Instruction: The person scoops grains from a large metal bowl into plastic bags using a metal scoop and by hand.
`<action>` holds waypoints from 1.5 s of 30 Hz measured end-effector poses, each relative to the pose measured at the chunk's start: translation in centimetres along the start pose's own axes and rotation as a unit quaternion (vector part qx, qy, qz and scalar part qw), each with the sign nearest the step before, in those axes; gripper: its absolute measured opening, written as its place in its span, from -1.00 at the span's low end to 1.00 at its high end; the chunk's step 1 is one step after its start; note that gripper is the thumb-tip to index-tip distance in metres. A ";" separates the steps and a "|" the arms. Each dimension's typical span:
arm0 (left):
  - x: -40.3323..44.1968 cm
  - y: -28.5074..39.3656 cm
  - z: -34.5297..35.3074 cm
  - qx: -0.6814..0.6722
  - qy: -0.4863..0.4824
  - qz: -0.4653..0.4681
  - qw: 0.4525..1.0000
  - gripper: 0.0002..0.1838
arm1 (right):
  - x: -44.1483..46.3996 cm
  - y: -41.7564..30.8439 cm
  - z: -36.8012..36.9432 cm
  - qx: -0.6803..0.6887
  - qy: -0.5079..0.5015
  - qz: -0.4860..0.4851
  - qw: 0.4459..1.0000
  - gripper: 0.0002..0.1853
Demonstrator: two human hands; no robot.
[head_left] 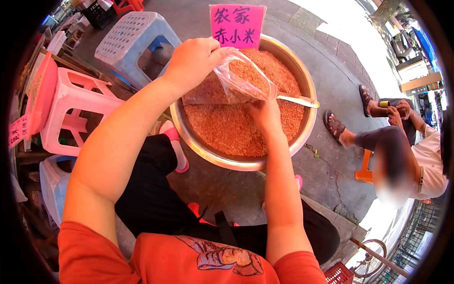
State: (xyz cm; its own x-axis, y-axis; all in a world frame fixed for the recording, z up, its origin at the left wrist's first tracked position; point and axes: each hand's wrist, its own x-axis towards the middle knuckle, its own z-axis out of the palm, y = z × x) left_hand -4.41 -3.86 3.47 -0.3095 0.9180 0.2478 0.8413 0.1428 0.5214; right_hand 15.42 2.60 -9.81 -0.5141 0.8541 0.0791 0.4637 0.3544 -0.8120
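Note:
A clear plastic bag point(227, 87) holding reddish-brown grain hangs over a wide metal basin point(215, 158) of the same grain point(222, 130). My left hand point(195, 61) is closed on the bag's upper left edge. Lower down on the right, my right hand point(265, 113) is closed at the bag's other side, with its fingertips partly hidden. Just beyond that hand, a metal scoop's handle point(300, 100) rests across the basin's right rim; its other end is hidden behind the bag. A pink sign point(238, 24) with handwritten characters stands at the basin's far side.
Left of the basin are a blue-grey plastic stool point(130, 45) and a pink stool point(78, 111). A seated person point(406, 142) in sandals is on the right, near an orange stool leg point(364, 165). A red crate point(338, 273) and a bicycle wheel point(371, 258) are at lower right.

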 end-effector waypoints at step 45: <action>0.5 -3.3 -5.7 -0.232 0.018 -0.086 0.969 -0.56 | 2.6 -17.5 -2.9 0.365 0.050 -0.079 0.926 -0.57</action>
State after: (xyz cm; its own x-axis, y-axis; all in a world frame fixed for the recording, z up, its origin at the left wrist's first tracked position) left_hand -9.86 -6.01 6.58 -0.4492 0.8811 0.1480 0.4885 0.1036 0.8664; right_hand 8.07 -0.26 6.23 -0.4484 0.8569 0.2544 -0.2419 0.1577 -0.9574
